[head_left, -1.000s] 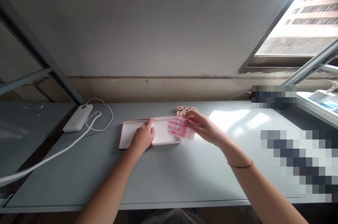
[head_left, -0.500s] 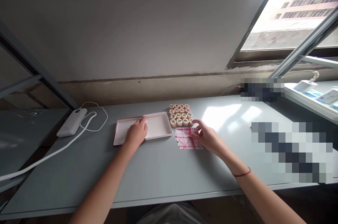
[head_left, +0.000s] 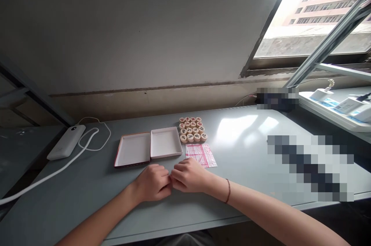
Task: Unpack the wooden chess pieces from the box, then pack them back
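Observation:
My left hand (head_left: 153,182) and my right hand (head_left: 188,175) rest together on the grey table (head_left: 246,153), fingers curled and knuckles touching, holding nothing. Just beyond my right hand lies a folded sheet with red lines (head_left: 201,155). Behind it sits a block of round wooden chess pieces (head_left: 192,129) laid in rows. To their left stand two shallow white box halves side by side, the lid (head_left: 132,149) and the tray (head_left: 165,142), both showing bare insides.
A white power bank (head_left: 66,141) with a white cable (head_left: 43,176) lies at the far left. A window sill with white devices (head_left: 344,105) is at the right. Blurred patches cover things at the right of the table.
My right hand laid the red-lined sheet on the table and let go. My left hand left the box. Both hands drew back toward me and met. The view shifted left.

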`<state>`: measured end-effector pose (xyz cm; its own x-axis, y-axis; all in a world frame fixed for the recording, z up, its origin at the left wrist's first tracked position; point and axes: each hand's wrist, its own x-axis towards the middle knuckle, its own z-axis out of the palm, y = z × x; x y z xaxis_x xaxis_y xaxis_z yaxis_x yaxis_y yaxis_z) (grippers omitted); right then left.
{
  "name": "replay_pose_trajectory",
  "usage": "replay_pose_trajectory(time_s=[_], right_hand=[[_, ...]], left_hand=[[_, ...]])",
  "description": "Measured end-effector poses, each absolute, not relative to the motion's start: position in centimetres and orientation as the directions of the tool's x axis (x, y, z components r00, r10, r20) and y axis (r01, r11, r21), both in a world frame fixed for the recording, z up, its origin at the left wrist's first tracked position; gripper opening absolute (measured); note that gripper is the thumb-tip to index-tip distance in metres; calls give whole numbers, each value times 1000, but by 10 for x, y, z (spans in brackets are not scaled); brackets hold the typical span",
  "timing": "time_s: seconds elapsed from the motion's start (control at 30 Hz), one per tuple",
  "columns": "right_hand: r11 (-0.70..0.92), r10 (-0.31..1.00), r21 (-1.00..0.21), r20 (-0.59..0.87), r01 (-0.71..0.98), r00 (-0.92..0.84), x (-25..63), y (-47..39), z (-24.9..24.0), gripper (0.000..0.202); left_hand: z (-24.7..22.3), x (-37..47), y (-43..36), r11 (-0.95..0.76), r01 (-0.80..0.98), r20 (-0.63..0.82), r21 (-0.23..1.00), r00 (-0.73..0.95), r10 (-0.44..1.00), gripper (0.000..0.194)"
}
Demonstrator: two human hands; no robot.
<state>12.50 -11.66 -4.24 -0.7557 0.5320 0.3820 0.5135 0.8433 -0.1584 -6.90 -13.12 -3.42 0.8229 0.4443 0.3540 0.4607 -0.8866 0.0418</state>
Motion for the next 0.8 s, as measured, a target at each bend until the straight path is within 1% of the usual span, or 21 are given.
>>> replay_pose_trajectory(time_s=[0.07, 0.17, 0.27, 0.33, 0.43, 0.53, 0.67, 0.8], right_hand=[[813, 582, -222, 356, 539, -731, 116, -115, -49, 24], [766, 643, -296, 320, 571, -696, 115, -112, -51, 22], [757, 650, -331, 296, 563, -700, 120, -112, -46, 20], [775, 622, -348, 275, 527, -733, 122, -113, -42, 19], [808, 570, -343, 252, 479, -782, 123, -115, -39, 17], [821, 560, -299, 253, 487, -789, 122, -117, -42, 14], [806, 588, -270, 269, 526, -763, 120, -118, -47, 14], [757, 651, -290, 258, 586, -714, 119, -118, -47, 14]], left_hand=[[-42, -72, -129, -862, 494, 359, 113, 789, 499, 17], [-43, -72, -127, -840, 513, 348, 179, 765, 541, 15], [-40, -70, -127, -828, 514, 339, 222, 756, 560, 17], [-37, -71, -126, -816, 519, 322, 253, 750, 577, 21], [-33, -73, -126, -789, 527, 258, 315, 753, 606, 25], [-31, -74, -127, -768, 538, 205, 348, 755, 623, 23], [-31, -74, -129, -755, 555, 198, 349, 744, 639, 19], [-32, -72, -128, -714, 592, 178, 373, 710, 682, 18]])
